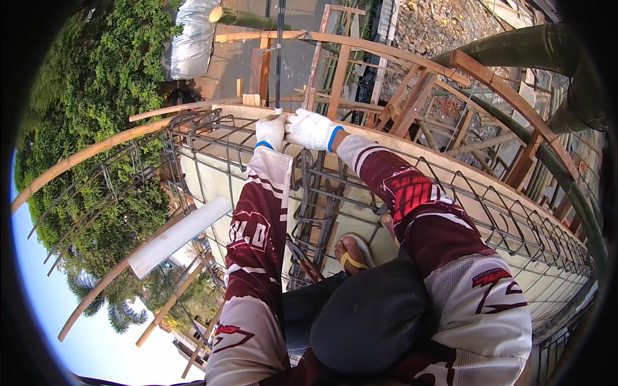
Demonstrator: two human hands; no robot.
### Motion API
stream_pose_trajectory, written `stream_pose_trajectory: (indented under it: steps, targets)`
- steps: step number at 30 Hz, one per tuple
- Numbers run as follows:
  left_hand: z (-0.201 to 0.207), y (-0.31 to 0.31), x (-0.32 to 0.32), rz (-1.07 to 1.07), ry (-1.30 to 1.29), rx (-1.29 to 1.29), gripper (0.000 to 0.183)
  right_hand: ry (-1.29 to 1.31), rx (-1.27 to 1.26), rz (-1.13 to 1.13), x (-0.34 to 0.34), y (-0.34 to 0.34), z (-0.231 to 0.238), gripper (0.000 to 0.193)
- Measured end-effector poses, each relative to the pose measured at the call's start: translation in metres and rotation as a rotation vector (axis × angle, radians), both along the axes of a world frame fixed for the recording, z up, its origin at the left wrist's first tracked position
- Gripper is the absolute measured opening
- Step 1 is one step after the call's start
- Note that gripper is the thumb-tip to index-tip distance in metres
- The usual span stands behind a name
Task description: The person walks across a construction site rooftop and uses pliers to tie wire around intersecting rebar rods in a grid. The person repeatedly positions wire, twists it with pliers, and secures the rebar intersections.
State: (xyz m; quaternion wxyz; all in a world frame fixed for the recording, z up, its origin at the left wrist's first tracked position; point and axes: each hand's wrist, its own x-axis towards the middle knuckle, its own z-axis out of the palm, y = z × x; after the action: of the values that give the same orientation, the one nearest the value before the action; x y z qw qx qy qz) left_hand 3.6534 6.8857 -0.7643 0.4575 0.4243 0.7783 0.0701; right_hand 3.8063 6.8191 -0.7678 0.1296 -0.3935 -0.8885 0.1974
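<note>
Both my hands wear white knit gloves with blue cuffs and meet at the top edge of a wooden formwork board (380, 138). My left hand (270, 130) is closed in a fist beside the rebar cage; what it grips is hidden. Just beyond its knuckles is the white lower end of a narrow black cable-like bundle (279, 64), and I cannot tell whether they touch. Close on its right, my right hand (310, 129) has curled fingers, their contents hidden. Below both hands run tied steel rebars (312, 193). A tool with reddish handles (304, 260) shows beside my left forearm.
My sandalled foot (351, 253) rests among the rebar. A white pipe (180, 238) sticks out at left, near bamboo poles (90, 157) and trees. Timber framing (341, 80) and thick green bamboo (521, 51) stand beyond the formwork, with rubble (438, 26) far below.
</note>
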Motion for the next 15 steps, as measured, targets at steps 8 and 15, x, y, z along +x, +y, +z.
stream_pose_trajectory:
  steps: [8, 15]
  targets:
    - [0.018, -0.001, 0.005, -0.166, -0.052, -0.15, 0.044, -0.027, -0.136, 0.01, -0.002, 0.004, -0.003, 0.026]
    - [0.009, -0.008, 0.008, -0.35, 0.159, 0.227, 0.044, 0.041, -0.374, -0.039, -0.001, 0.011, -0.001, 0.023]
